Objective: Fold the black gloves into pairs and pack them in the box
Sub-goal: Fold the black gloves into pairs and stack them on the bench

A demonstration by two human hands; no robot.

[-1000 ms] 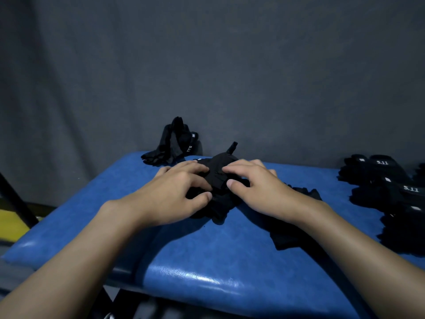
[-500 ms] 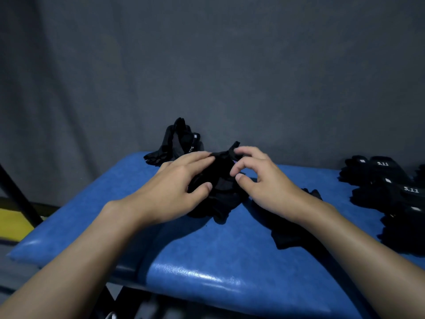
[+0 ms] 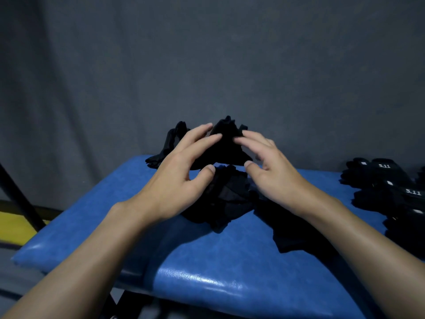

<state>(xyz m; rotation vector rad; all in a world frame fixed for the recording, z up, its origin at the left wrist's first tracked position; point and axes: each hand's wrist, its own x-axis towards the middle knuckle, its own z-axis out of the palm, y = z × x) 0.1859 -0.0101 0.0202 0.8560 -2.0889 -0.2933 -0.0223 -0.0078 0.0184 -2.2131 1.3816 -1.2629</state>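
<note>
The black glove (image 3: 226,146) hangs at frame centre, just above the blue bench (image 3: 207,261). The left hand (image 3: 179,173) pinches its left flank and the right hand (image 3: 273,171) its right, fingers on top, thumbs beneath. Its long lower edge runs left-right, equally near both hands, with loose gloves (image 3: 225,203) directly below; no box is in view

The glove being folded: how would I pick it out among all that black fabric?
Find the blue padded bench. Over its middle, the left hand and right hand pinch one dark peaked bundle: the lifted glove. It alone is held in the air, unlike the white-lettered gloves lying at right.
</note>
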